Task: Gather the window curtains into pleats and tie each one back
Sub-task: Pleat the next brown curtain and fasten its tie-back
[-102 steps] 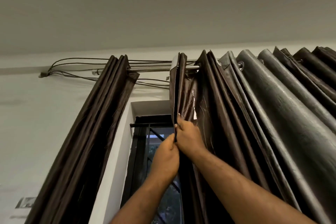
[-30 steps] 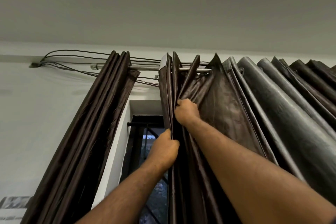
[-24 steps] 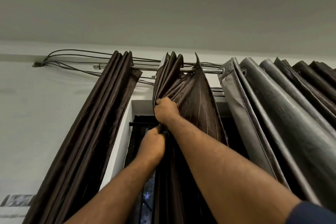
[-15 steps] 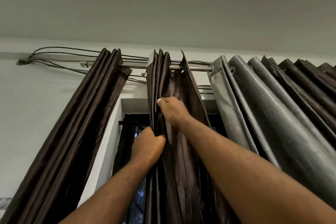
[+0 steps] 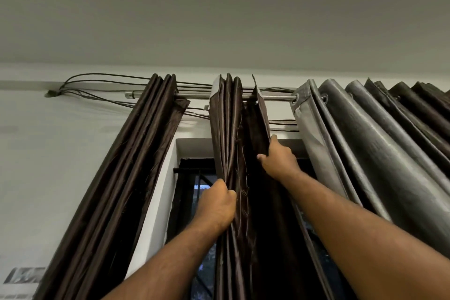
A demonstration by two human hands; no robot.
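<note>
A dark brown satin curtain [image 5: 229,134] hangs from a steel rod [image 5: 194,95] in the middle of the view, bunched into narrow pleats. My left hand [image 5: 216,204] is closed around the left pleats below the window top. Higher up, my right hand [image 5: 277,158] pinches the curtain's last right fold between thumb and fingers. A second brown curtain [image 5: 136,168] hangs gathered at the left. A grey-backed curtain [image 5: 365,148] hangs in wide folds at the right, apart from the middle one.
Several dark cables [image 5: 102,85] run along the wall behind the rod from a hole at the left. The dark window [image 5: 192,192] shows between the curtains inside a white recess. The grey ceiling soffit [image 5: 219,19] is overhead.
The middle curtain slid left along the rod, away from the grey curtain, and its pleats tightened. My right hand moved from the bunched pleats to the last right fold.
</note>
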